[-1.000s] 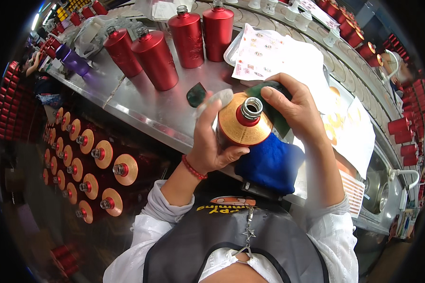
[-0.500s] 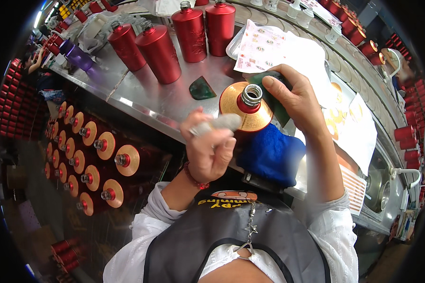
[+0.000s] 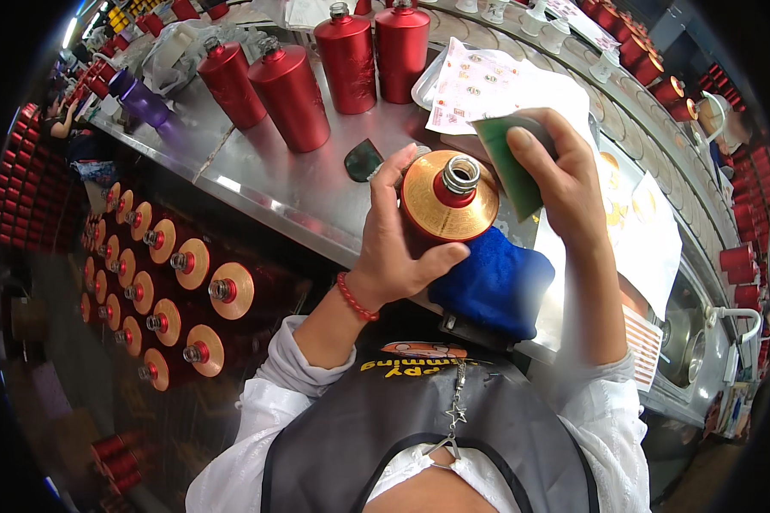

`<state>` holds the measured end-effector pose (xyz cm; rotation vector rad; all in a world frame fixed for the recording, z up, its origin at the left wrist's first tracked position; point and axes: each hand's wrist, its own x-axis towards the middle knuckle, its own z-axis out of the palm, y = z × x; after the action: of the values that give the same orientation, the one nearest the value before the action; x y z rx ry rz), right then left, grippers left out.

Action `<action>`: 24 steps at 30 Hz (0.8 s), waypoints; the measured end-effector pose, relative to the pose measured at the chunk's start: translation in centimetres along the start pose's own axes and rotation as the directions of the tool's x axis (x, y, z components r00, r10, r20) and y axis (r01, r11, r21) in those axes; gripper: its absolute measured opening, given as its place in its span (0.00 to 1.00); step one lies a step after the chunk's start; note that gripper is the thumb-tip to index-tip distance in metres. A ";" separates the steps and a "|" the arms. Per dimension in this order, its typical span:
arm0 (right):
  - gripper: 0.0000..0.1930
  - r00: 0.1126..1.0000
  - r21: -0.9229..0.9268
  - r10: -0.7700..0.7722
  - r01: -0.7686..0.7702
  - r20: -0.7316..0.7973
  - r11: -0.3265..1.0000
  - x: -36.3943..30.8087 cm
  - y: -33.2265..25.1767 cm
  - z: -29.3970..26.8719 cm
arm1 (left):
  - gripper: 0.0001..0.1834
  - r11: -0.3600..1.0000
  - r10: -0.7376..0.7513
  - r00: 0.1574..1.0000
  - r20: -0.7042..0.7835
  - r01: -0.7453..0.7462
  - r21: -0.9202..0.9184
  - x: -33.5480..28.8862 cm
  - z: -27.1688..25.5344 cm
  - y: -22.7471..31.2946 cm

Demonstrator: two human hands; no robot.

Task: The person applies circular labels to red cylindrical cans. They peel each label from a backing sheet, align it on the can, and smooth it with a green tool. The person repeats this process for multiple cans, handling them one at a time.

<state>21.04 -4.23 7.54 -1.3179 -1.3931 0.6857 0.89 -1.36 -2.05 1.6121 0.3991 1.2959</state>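
Observation:
A red bottle [image 3: 436, 205] with a gold shoulder and open threaded glass neck stands upright in front of me. My left hand [image 3: 393, 248] is closed round its left side, thumb in front and fingers reaching behind; a greyish fingertip covering shows past the far edge. To the right of the bottle, my right hand [image 3: 565, 171] grips a flat green scraper [image 3: 509, 167], held upright and tilted, close to the gold shoulder; I cannot tell if they touch. Another dark green scraper [image 3: 363, 161] lies on the metal table [image 3: 299, 201], just beyond my left fingers.
Several plain red bottles [image 3: 289, 98] stand at the back of the table. A sheet of printed stickers [image 3: 470, 85] and white papers lie at the right. A blue cloth [image 3: 492, 278] sits at the near edge. Rows of gold-topped bottles [image 3: 231, 291] stand lower left; a conveyor [image 3: 650, 128] curves behind.
My left hand, blurred and off to the bottle's near left before, has closed round the bottle. The right hand has lifted the green scraper slightly and moved right, turning its face into view.

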 end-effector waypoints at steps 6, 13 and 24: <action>0.15 0.996 0.123 0.091 -0.092 0.015 0.988 -3.0 0.9 1.0 | 0.39 0.887 -0.144 0.980 0.136 0.189 -0.422 0.6 -0.9 1.7; 0.15 0.990 0.046 0.136 -0.138 0.040 0.989 -3.2 0.9 1.1 | 0.36 0.889 -0.198 0.976 0.089 0.217 -0.404 0.9 -0.4 2.0; 0.15 1.000 -0.021 0.012 -0.012 -0.005 1.000 -2.9 0.8 1.4 | 0.47 0.929 -0.059 0.987 0.150 0.109 -0.354 0.1 -1.0 1.4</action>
<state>19.50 -6.45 5.57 -1.3446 -1.3927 0.6775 -0.40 -1.44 -0.90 1.3459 0.1322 1.1109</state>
